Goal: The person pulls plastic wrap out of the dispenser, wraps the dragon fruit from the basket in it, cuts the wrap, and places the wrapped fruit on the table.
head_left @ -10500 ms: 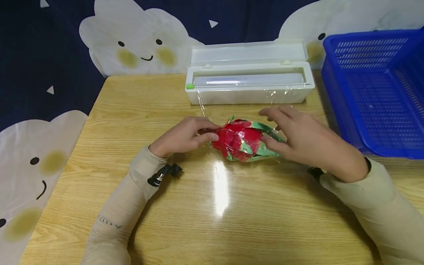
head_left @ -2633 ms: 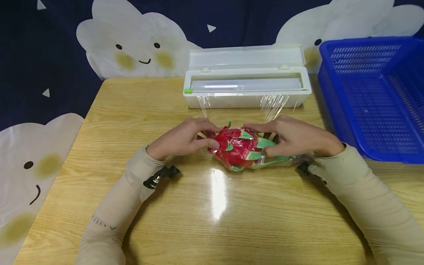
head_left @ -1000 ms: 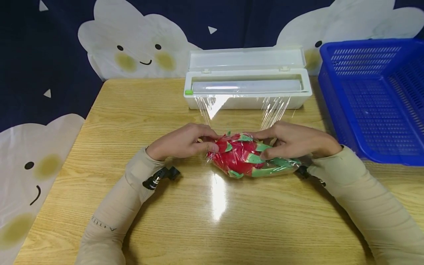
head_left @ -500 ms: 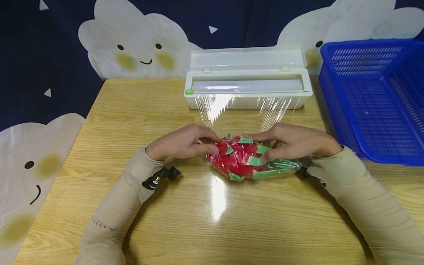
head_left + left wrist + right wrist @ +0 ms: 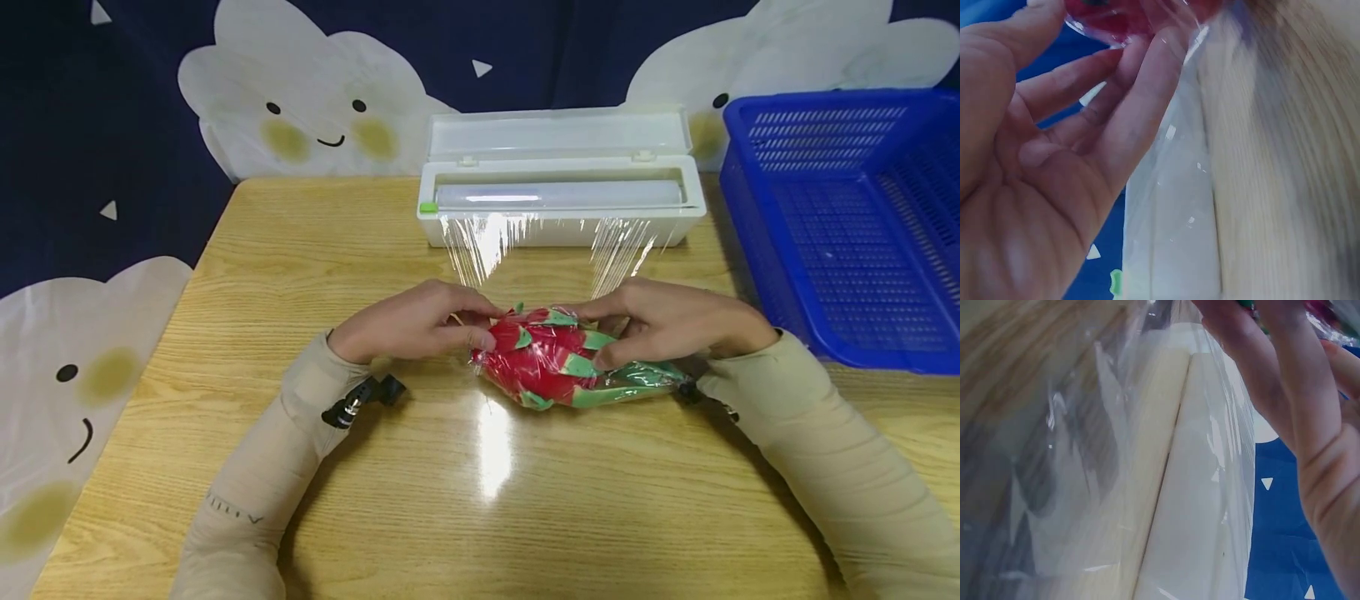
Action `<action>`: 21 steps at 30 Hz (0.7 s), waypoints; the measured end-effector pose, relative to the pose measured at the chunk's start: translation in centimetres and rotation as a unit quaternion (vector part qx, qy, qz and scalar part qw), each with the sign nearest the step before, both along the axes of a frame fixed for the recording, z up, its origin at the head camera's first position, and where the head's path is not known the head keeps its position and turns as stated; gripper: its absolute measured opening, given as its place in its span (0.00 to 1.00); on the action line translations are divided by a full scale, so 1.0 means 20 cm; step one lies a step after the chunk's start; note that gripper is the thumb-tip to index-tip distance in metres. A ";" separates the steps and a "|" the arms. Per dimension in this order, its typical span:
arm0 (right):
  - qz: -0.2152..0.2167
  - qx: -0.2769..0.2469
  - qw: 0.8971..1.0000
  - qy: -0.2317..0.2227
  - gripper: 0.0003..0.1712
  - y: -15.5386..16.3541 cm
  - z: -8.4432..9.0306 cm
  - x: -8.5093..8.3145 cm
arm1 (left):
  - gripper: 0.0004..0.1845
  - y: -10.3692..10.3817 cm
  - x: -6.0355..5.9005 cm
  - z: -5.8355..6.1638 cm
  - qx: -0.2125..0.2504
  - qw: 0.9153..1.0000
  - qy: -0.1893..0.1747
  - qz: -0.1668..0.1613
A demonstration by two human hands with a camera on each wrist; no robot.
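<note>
A red dragon fruit (image 5: 543, 362) with green scales lies on its side in the head view, covered in shiny cling film (image 5: 480, 250). My left hand (image 5: 423, 321) grips its left end, thumb on the near side. At its right, leafy part, my right hand (image 5: 660, 321) holds it between thumb and fingers. The film runs taut from the fruit back to a white cling film dispenser (image 5: 562, 225), whose lid stands up and whose roll shows inside. In the left wrist view, fingertips (image 5: 1169, 47) touch the wrapped fruit; the right wrist view has the film beside the right hand (image 5: 1310, 419).
A blue plastic basket (image 5: 832, 242) stands at the right, near my right forearm. Behind the wooden table (image 5: 450, 517) hangs a dark blue cloth with clouds. A green slider (image 5: 428, 207) sits at the dispenser's left end.
Since the oldest frame, the fruit has turned and come nearer to me, drawing the film out tighter. My right hand has closed onto it. The last half second shows hardly any movement.
</note>
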State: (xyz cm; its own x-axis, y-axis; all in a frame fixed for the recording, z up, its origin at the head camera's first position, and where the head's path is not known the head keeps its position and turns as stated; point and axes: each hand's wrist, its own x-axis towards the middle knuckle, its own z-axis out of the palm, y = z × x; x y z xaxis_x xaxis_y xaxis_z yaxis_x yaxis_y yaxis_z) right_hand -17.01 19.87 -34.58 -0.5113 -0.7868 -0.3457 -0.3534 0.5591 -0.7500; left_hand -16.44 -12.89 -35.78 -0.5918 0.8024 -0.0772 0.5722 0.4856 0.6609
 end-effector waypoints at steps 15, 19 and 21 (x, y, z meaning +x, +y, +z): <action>0.021 -0.012 1.000 0.017 0.39 0.02 0.00 -0.02 | 0.36 0.03 0.06 0.08 0.025 0.998 0.060 0.020; 0.012 0.002 1.000 0.026 0.39 0.01 0.00 -0.02 | 0.43 0.07 0.09 0.05 0.025 0.996 0.081 -0.008; 0.008 0.010 0.999 0.036 0.39 0.01 0.00 -0.02 | 0.43 0.08 0.09 0.04 0.030 0.995 0.095 -0.007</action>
State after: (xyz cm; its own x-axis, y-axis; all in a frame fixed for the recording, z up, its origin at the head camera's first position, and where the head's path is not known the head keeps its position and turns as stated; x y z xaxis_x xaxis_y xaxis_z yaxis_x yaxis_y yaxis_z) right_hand -17.38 20.08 -34.67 -0.5219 -0.7887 -0.3251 -0.4149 0.5677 -0.7111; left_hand -14.56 -11.30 -35.07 -0.5807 0.8100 0.0821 0.6952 0.4408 0.5678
